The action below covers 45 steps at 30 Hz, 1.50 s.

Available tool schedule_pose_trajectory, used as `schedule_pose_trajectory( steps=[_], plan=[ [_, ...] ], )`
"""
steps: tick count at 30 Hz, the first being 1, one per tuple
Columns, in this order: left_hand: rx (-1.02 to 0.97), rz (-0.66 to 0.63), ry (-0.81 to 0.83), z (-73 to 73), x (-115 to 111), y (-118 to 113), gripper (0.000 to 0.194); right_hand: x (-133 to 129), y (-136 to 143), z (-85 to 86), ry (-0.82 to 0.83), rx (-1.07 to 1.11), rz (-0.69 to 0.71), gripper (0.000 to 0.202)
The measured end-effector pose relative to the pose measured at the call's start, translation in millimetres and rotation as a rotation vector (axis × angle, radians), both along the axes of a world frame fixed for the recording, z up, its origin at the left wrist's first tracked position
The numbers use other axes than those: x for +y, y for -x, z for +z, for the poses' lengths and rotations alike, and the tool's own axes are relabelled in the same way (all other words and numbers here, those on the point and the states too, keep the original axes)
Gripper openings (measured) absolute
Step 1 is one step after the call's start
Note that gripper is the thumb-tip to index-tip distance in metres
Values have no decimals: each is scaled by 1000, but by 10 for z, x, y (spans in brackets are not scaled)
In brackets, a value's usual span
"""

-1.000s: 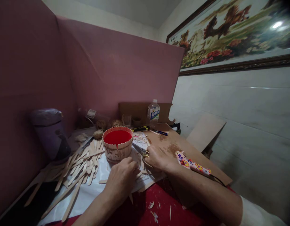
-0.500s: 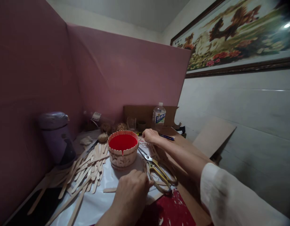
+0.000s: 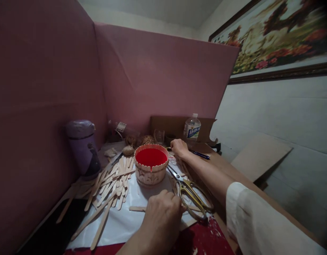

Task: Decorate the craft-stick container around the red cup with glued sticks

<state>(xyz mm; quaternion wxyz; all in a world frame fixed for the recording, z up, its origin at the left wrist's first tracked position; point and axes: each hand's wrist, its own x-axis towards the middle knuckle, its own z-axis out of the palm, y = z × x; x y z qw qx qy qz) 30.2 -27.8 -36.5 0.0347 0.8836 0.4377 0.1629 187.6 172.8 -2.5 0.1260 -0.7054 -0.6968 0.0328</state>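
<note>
A round container (image 3: 151, 175) with a red inside and scalloped pale wooden sides stands upright on a white sheet. My left hand (image 3: 163, 214) rests in front of it with curled fingers; what they hold, if anything, is hidden. A flat wooden craft stick (image 3: 137, 209) pokes out left of that hand. Just right of the hand lie gold-handled scissors (image 3: 191, 194), blades toward the container. My right hand (image 3: 179, 147) reaches past the container's right side, fingers bent down at the table's far part. A small yellowish object (image 3: 168, 148) shows beside its fingertips, and its grip is hidden.
Loose craft sticks (image 3: 115, 187) are heaped on the left. Behind stand a purple tumbler (image 3: 84, 150), a twine ball (image 3: 147, 140), a clear cup (image 3: 159, 136) and a plastic bottle (image 3: 192, 129). A dark blue pen (image 3: 200, 154) lies beyond my right forearm. Pink panels enclose the back and left.
The camera has turned slightly left, so everything sits further right in view. My right hand has shifted a little farther away beside the container. My left hand stays in place.
</note>
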Motion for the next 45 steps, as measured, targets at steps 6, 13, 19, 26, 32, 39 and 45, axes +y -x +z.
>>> schedule_pose_trajectory(
  steps=[6,13,19,26,32,39,45],
  plan=[
    [9,46,43,74,53,23,21,-236,-258,81,1,290,-4,30],
    [-6,81,76,71,106,49,25,-627,-423,64,160,602,-51,30],
    [-52,99,65,73,119,63,28,-959,-369,56,187,790,-7,29],
    [-64,105,47,53,152,71,28,-1099,-202,5,159,960,101,10],
    [-47,96,58,51,147,74,27,-1054,-145,-43,8,962,98,14],
    [-31,86,51,58,133,72,27,-1014,-217,39,-387,842,68,9],
    [-32,78,53,52,127,78,27,-974,-271,42,-434,885,42,7]
  ],
)
